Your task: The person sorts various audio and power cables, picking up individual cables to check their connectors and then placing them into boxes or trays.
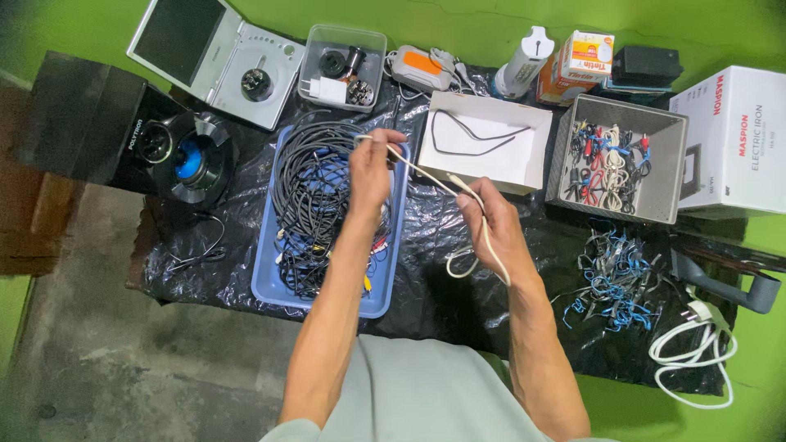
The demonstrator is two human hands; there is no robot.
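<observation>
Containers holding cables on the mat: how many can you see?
3: the blue tray of dark cables under the left hand, the white box with one black cable, the grey bin at right. None looks hidden.

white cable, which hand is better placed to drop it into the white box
Right, probably. The right hand holds the white cable just below the white box, its grip near the coiled end. The left hand pinches the other end above the blue bin.
</observation>
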